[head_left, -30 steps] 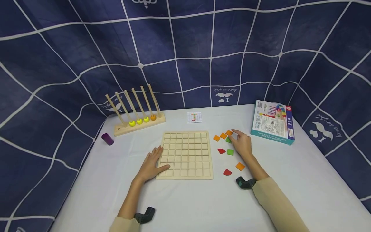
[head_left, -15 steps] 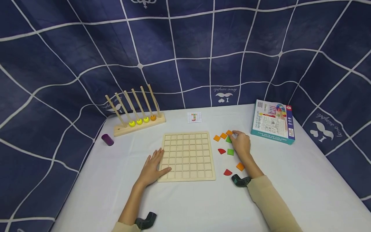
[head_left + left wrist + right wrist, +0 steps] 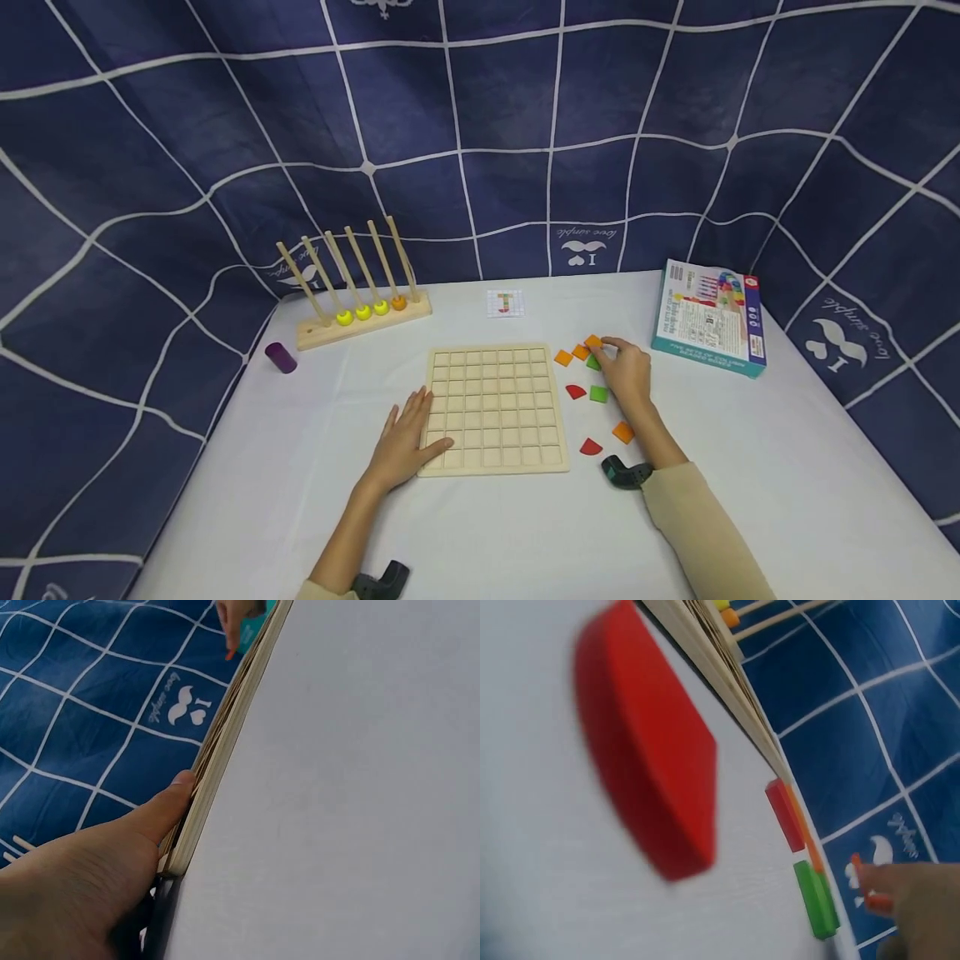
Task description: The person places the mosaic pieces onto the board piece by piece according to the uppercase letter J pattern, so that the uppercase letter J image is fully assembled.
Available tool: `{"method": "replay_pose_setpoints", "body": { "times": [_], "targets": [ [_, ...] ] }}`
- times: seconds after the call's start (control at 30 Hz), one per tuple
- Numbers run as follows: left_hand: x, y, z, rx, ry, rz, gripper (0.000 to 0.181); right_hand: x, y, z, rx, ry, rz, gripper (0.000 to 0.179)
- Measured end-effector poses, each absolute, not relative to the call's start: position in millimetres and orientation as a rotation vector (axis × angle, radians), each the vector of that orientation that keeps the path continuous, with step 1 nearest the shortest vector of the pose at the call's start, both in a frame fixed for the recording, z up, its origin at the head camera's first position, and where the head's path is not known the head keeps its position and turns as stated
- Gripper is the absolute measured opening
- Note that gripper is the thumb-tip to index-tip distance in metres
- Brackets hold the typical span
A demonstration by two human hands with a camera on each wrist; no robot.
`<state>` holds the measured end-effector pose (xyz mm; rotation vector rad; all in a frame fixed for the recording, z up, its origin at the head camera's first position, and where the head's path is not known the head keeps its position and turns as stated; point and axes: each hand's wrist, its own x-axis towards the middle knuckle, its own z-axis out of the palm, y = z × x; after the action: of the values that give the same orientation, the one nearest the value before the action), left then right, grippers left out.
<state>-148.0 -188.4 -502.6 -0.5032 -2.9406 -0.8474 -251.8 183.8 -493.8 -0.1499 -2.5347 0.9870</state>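
Observation:
My left hand point(image 3: 401, 450) lies along the left edge of a square wooden grid board point(image 3: 491, 408), fingers extended and thumb over its near left corner. In the left wrist view, that thumb point(image 3: 161, 810) rests at the board's edge. My right hand point(image 3: 628, 373) pinches an orange square tile point(image 3: 593, 341) between thumb and fingertips, right of the board's far corner. Close by are two more orange tiles point(image 3: 563, 357), a green tile point(image 3: 598, 394) and a red quarter-circle piece point(image 3: 576, 392). Another green tile is partly hidden by the right hand.
Nearer the right forearm lie an orange tile point(image 3: 623, 432) and a red quarter-circle point(image 3: 591, 447). A patterned card point(image 3: 506, 303) sits behind the board. A peg stand point(image 3: 363, 317) with beads, a purple cylinder point(image 3: 281, 357) and a toy box point(image 3: 708, 317) stand farther out.
The grid board has slid right and slightly toward me, turning a little, with my left hand moving along with it. My right hand drew back slightly, then stayed at the orange tile.

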Motion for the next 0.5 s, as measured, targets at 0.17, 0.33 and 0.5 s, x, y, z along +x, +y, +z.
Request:
{"method": "replay_pose_setpoints", "body": {
  "times": [0.17, 0.33, 0.5],
  "targets": [
    [-146, -185, -503, -0.53, -2.94, -0.845, 0.09, -240, 167, -479, 0.059, -2.423, 1.008, 0.032],
    [-145, -188, -501, -0.522, -2.924, -0.98, 0.104, -231, 137, -468, 0.26, -2.375, 1.053, 0.032],
    [-145, -188, -503, -0.592, -2.912, -1.059, 0.116, -231, 109, -467, 0.389, -2.4, 1.061, 0.034]
  ]
}}
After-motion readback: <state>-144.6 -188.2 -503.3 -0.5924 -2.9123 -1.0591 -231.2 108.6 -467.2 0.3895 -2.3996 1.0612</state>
